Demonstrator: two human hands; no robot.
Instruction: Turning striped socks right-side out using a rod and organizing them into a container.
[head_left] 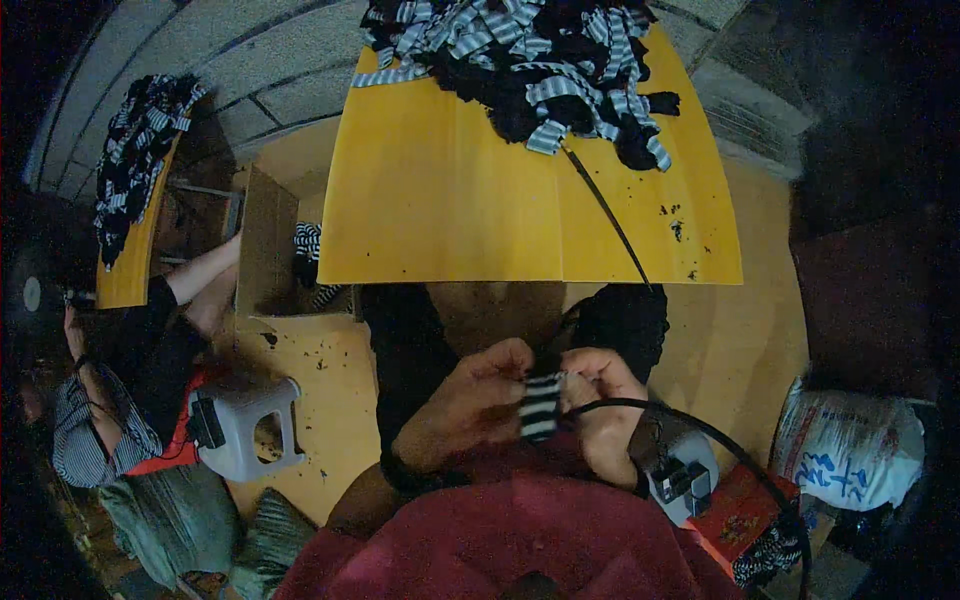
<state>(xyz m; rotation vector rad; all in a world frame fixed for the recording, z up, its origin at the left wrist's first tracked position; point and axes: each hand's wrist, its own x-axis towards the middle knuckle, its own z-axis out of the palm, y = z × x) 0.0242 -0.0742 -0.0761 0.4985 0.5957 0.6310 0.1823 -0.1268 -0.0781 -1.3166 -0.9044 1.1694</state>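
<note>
In front of my red top, a small black-and-white striped knit piece [540, 408] hangs between my two hands. My left hand [470, 400] is closed, its thumb and fingers pinching the left edge of the knit. On the other side my right hand [606, 405] is closed too, with its fingertips at the upper right edge. A thick black cable [700, 423] comes out of my right hand and curves down to the lower right. Whatever the cable ends in is hidden by the fingers.
A yellow table [450, 190] ahead carries a heap of striped and black knit pieces [530, 60] and a thin dark stick [605, 205]. At left are a cardboard box [268, 245], a grey stool [250, 430] and another person [110, 420]. A white sack [850, 445] stands right.
</note>
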